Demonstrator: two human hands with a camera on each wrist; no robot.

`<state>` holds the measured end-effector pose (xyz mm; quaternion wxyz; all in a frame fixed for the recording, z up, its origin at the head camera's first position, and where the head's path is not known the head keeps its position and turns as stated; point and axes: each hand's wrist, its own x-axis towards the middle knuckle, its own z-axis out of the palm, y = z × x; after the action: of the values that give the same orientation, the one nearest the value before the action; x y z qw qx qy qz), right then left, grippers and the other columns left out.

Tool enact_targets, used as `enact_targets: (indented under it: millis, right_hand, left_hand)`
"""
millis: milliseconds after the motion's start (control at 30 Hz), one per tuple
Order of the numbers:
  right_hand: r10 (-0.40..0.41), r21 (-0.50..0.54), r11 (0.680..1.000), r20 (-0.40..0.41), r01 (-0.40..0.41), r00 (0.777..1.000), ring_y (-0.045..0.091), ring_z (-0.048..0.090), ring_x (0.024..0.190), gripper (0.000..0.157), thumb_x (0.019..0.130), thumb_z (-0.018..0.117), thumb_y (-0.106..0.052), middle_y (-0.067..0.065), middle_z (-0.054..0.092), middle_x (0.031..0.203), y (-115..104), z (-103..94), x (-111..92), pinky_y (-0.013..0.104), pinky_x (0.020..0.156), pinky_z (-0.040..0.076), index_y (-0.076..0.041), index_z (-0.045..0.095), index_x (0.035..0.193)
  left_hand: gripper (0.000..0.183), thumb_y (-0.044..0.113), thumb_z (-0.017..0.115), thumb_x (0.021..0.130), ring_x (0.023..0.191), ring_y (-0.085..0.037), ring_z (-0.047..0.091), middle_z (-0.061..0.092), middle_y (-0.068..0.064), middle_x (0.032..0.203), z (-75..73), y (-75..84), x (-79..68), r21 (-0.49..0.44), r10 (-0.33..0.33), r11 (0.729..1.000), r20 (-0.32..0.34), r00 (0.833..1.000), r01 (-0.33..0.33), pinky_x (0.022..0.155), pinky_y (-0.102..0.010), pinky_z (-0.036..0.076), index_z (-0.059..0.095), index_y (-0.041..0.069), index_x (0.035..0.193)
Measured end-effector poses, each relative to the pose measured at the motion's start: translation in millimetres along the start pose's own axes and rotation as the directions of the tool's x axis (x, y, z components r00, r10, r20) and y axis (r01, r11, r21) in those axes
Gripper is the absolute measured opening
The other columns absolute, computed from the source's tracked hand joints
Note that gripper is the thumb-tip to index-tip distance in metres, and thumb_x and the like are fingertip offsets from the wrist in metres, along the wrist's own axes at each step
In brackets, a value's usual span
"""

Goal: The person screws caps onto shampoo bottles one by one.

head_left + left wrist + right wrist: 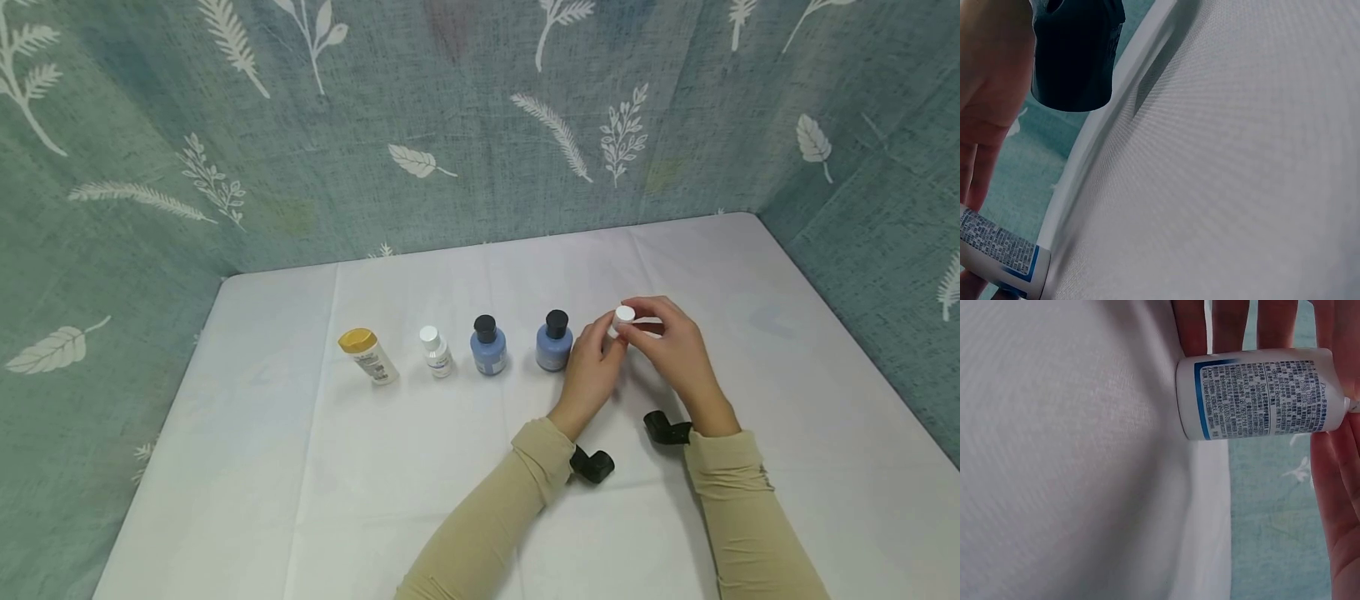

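Note:
Near the right of the row, both hands are on a small white bottle (1260, 397) with dense printed text and a blue band near its base. My left hand (591, 367) holds the bottle's body between thumb and fingers. At the top, my right hand (672, 346) pinches the white cap (624, 315) between thumb and fingers. The bottle stands upright on the white tabletop. In the left wrist view, the bottle (1004, 250) shows low at the left edge. Part of its body is hidden behind the fingers in the head view.
Left of the hands, a row holds two blue bottles with black caps (554, 342) (489, 346), a small white bottle (437, 354) and a white bottle with a yellow cap (367, 354). Black wrist mounts (592, 465) jut from both sleeves. Leaf-patterned green cloth (480, 150) hangs behind the table.

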<state>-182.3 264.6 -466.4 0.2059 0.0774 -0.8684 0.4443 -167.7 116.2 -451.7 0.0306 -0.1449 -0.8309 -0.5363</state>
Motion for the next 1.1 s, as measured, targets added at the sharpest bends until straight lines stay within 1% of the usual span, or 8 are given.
enact_targets:
  millis: [33, 100, 200, 333, 467, 567, 867, 1100]
  right_hand:
    - [0.008, 0.009, 1.000, 0.004, -0.008, 1.000, 0.011, 0.053, 0.097, 0.038, 0.078, 0.067, -0.034, -0.005, 0.055, 0.106, -2.5, -0.4, 0.0, 0.026, 0.078, 0.047, -0.028, 0.058, 0.114]
    - [0.036, 0.055, 0.998, 0.036, -0.038, 0.999, 0.016, 0.052, 0.099, 0.040, 0.079, 0.068, -0.029, 0.002, 0.055, 0.109, -16.3, -4.9, -0.8, 0.029, 0.080, 0.046, -0.022, 0.058, 0.117]
    - [0.063, 0.084, 0.994, 0.092, -0.070, 0.994, 0.020, 0.050, 0.101, 0.045, 0.079, 0.069, -0.025, 0.007, 0.054, 0.112, -40.8, -14.4, -3.0, 0.032, 0.081, 0.046, -0.016, 0.055, 0.120]
    - [0.043, 0.065, 0.996, 0.141, -0.052, 0.989, 0.018, 0.050, 0.102, 0.043, 0.081, 0.066, -0.022, 0.006, 0.055, 0.114, -56.6, -23.3, -3.4, 0.037, 0.082, 0.045, -0.014, 0.055, 0.122]
    - [0.000, 0.057, 0.998, 0.140, -0.008, 0.990, 0.013, 0.052, 0.099, 0.037, 0.084, 0.063, -0.017, 0.001, 0.057, 0.111, -55.3, -25.5, -3.0, 0.037, 0.083, 0.045, -0.014, 0.057, 0.120]
    - [-0.005, 0.061, 0.998, 0.138, -0.003, 0.990, 0.011, 0.052, 0.099, 0.036, 0.084, 0.062, -0.016, -0.003, 0.056, 0.112, -54.6, -25.4, -3.2, 0.035, 0.084, 0.045, -0.015, 0.057, 0.120]
    - [0.020, 0.067, 0.997, 0.127, -0.029, 0.992, 0.017, 0.051, 0.104, 0.036, 0.087, 0.058, -0.019, -0.001, 0.055, 0.117, -53.8, -24.5, -3.3, 0.039, 0.086, 0.043, -0.016, 0.055, 0.123]
    - [0.006, 0.090, 0.996, 0.101, -0.015, 0.995, 0.018, 0.052, 0.100, 0.036, 0.084, 0.063, -0.018, 0.003, 0.056, 0.114, -50.3, -21.5, -3.6, 0.039, 0.084, 0.044, -0.014, 0.057, 0.119]
  left_hand:
    - [0.038, 0.027, 0.051, 0.090, 0.099, -0.010, 0.049, 0.054, 0.003, 0.112, -0.1, -0.1, 0.1, 0.002, 0.001, 1.000, 0.000, 1.000, -0.001, 0.085, -0.028, 0.039, 0.048, 0.025, 0.127]
    - [0.038, 0.025, 0.051, 0.089, 0.101, -0.010, 0.049, 0.054, 0.003, 0.112, -0.2, -0.1, 0.2, 0.003, -0.002, 1.000, -0.001, 1.000, 0.002, 0.085, -0.028, 0.039, 0.049, 0.024, 0.127]
    - [0.039, 0.022, 0.052, 0.088, 0.100, -0.009, 0.050, 0.055, 0.002, 0.112, 0.5, -0.7, 0.0, 0.003, -0.001, 1.000, 0.003, 1.000, 0.001, 0.084, -0.027, 0.040, 0.049, 0.023, 0.127]
    - [0.037, 0.030, 0.049, 0.091, 0.101, -0.009, 0.049, 0.054, 0.002, 0.113, 0.8, -1.2, -0.8, -0.004, -0.005, 1.000, 0.008, 1.000, 0.005, 0.085, -0.028, 0.040, 0.048, 0.024, 0.128]
    - [0.040, 0.042, 0.045, 0.091, 0.108, -0.009, 0.047, 0.053, 0.003, 0.115, 0.2, -0.2, -1.2, -0.020, -0.014, 1.000, 0.012, 1.000, 0.014, 0.089, -0.030, 0.039, 0.047, 0.027, 0.128]
    - [0.040, 0.042, 0.044, 0.091, 0.107, -0.009, 0.047, 0.053, 0.003, 0.115, -0.6, 0.6, -1.2, -0.025, -0.015, 1.000, 0.010, 1.000, 0.015, 0.089, -0.030, 0.039, 0.047, 0.026, 0.128]
    - [0.040, 0.043, 0.045, 0.091, 0.107, -0.009, 0.047, 0.053, 0.004, 0.115, -0.5, 0.2, -0.8, -0.030, -0.007, 1.000, 0.000, 1.000, 0.007, 0.087, -0.030, 0.039, 0.046, 0.030, 0.129]
    - [0.039, 0.036, 0.047, 0.091, 0.106, -0.007, 0.047, 0.054, 0.003, 0.115, -0.6, 0.5, -1.1, -0.029, -0.005, 1.000, 0.006, 1.000, 0.005, 0.088, -0.028, 0.039, 0.047, 0.027, 0.129]
